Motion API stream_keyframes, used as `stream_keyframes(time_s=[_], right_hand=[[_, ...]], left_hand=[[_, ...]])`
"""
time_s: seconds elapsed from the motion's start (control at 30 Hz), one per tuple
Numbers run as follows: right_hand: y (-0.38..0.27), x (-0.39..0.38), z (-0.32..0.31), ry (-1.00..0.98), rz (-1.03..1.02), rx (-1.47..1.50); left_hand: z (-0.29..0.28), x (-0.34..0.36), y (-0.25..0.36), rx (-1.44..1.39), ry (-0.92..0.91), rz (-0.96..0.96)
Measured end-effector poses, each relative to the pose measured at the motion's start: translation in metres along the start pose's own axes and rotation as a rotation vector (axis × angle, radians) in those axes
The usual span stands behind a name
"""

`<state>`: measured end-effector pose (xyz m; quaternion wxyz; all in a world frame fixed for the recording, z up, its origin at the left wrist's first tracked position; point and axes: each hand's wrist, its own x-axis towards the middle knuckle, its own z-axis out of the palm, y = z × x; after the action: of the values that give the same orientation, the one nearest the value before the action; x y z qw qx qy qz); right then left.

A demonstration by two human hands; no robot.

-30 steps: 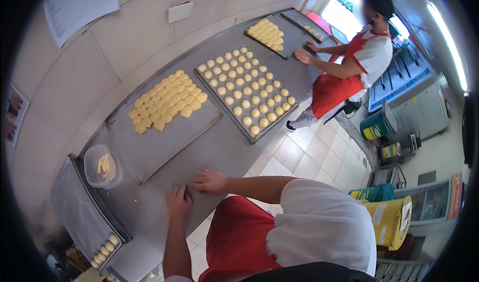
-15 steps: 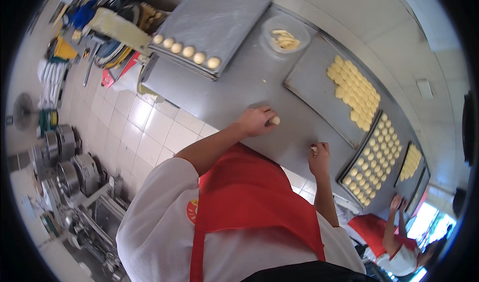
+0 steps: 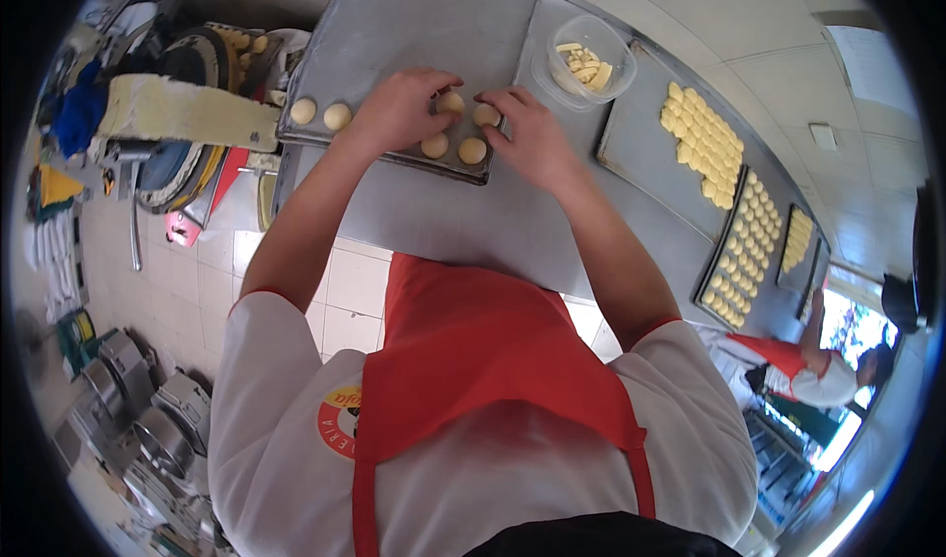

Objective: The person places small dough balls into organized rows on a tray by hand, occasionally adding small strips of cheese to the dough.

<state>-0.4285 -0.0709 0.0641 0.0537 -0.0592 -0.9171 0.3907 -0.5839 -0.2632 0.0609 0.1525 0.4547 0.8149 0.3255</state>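
Observation:
Both my hands are over the near edge of a grey metal baking tray (image 3: pixel 414 25). My left hand (image 3: pixel 402 114) has its thumb and fingers curved round a pale round dough ball (image 3: pixel 450 102). A second dough ball (image 3: pixel 486 115) sits between the thumb and fingertips of my right hand (image 3: pixel 527 133), near the tray's right corner. Just below them, a dough ball (image 3: pixel 472 151) and another dough ball (image 3: pixel 435 144) rest on the tray. Left of my left wrist lie two more, a dough ball (image 3: pixel 338 117) and a dough ball (image 3: pixel 304 111).
Right of the tray stands a clear plastic tub (image 3: pixel 631 69) of yellow strips. Beyond it, a flat tray (image 3: pixel 636 153) carries clustered yellow dough pieces (image 3: pixel 702 133), and a dark tray holds rows of dough balls (image 3: pixel 739 252). A co-worker (image 3: pixel 823 375) in a red apron is at the far right.
My hands moved from the bare steel table up and over the baking tray, each with a dough ball. My view shifted, and the co-worker's posture changed.

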Motion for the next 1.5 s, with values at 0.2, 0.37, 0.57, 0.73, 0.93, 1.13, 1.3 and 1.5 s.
stream_keyframes(time_s=[0.2, 0.37, 0.57, 0.73, 0.93, 1.13, 1.3, 1.5], right_hand=[[0.002, 0.002, 0.015, 0.104, -0.063, -0.469], [0.000, 0.011, 0.018, 0.088, 0.021, -0.493], [-0.023, -0.020, 0.007, 0.170, -0.062, -0.330], [-0.023, -0.030, 0.019, -0.070, -0.016, -0.350], [-0.022, -0.019, 0.012, 0.096, -0.059, -0.280], [0.001, 0.018, 0.004, -0.098, -0.019, -0.434], [0.020, -0.021, -0.026, 0.146, -0.135, -0.316], [0.216, -0.181, -0.142, 0.687, 0.482, -0.309]], left_hand=[[0.003, 0.017, -0.030, 0.100, -0.158, 0.205], [-0.002, 0.027, -0.036, 0.142, -0.236, 0.234], [-0.039, 0.005, -0.015, 0.058, -0.094, 0.377], [-0.028, -0.007, -0.021, 0.287, -0.204, 0.421], [-0.035, -0.001, -0.018, 0.139, -0.111, 0.388], [-0.025, 0.051, -0.035, 0.275, -0.440, 0.366], [-0.034, 0.044, -0.008, 0.190, -0.287, 0.344], [0.004, 0.062, 0.100, -0.141, 0.028, 0.368]])
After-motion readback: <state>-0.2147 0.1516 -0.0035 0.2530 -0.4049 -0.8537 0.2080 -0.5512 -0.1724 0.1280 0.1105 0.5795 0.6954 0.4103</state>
